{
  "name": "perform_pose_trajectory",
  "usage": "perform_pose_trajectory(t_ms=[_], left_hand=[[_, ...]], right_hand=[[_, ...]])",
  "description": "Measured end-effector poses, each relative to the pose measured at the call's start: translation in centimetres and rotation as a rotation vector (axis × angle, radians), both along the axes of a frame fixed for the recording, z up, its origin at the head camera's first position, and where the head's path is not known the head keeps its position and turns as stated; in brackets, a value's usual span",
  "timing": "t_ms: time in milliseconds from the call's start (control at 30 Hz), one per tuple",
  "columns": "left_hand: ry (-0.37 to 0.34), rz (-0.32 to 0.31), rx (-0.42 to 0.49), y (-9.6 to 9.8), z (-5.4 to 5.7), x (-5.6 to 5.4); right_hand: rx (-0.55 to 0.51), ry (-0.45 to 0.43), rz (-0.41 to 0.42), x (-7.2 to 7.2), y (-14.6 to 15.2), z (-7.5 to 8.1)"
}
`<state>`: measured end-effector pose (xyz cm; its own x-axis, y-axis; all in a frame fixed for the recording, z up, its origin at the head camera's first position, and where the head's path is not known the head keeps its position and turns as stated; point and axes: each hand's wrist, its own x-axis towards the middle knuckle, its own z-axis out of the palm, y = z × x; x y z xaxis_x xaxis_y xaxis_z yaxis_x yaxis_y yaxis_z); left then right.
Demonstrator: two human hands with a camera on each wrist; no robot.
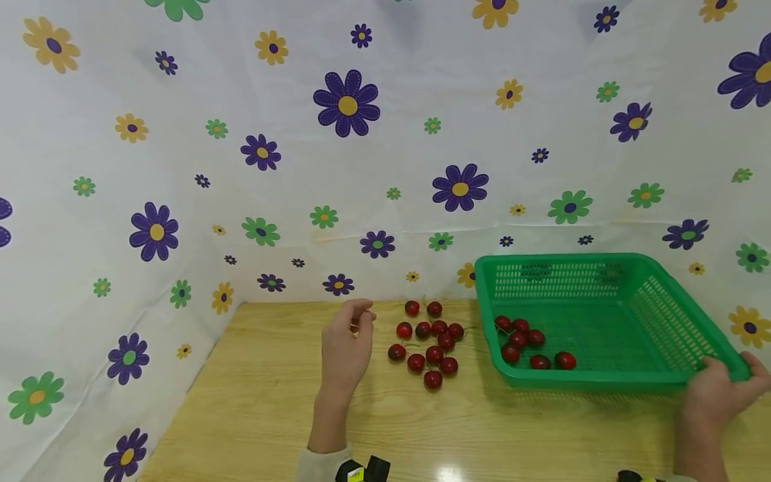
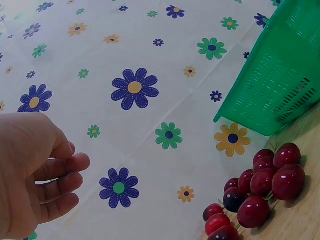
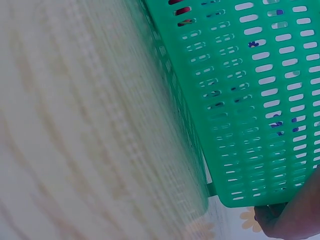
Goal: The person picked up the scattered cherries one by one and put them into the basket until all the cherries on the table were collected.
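Note:
Several dark red cherries [image 1: 434, 355], some with stems, lie loose on the wooden table. My left hand [image 1: 347, 345] hovers just left of them, its fingers loosely bent and holding nothing; the left wrist view shows the same hand [image 2: 42, 175] apart from the cherries [image 2: 262, 182]. To the right stands a green plastic basket [image 1: 602, 379] with slotted walls. More cherries [image 1: 518, 338] sit in its left end. My right hand [image 1: 717, 391] grips the basket's rim at the near right corner. In the right wrist view only part of that hand [image 3: 295, 215] shows, beside the basket wall [image 3: 240, 125].
Behind the table and at its left hangs a white cloth [image 1: 397, 154] printed with purple, yellow and green flowers. The pale wooden tabletop [image 1: 259, 402] reaches back to the cloth, and the basket stands close to it.

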<state>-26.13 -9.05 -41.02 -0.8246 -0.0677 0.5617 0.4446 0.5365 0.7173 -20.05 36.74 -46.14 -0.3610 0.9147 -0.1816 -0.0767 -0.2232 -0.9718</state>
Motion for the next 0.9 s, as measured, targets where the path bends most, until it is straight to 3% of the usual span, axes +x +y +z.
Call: perform_pose_trajectory(t_ms=[233, 567, 733, 900], left_hand=[[-0.008, 0.001, -0.025, -0.34, -0.05, -0.33], [-0.073, -0.008, -0.056, -0.28, -0.46, -0.25], [-0.108, -0.011, -0.074, -0.25, -0.63, -0.32], [-0.079, -0.009, -0.105, -0.14, -0.65, -0.32]], right_hand=[[0.006, 0.016, -0.006, -0.19, -0.07, -0.08], [0.003, -0.01, 0.007, -0.11, -0.12, -0.12], [-0.006, 0.017, 0.014, -0.09, -0.17, -0.22], [0.001, 0.017, 0.023, -0.1, -0.25, -0.21]])
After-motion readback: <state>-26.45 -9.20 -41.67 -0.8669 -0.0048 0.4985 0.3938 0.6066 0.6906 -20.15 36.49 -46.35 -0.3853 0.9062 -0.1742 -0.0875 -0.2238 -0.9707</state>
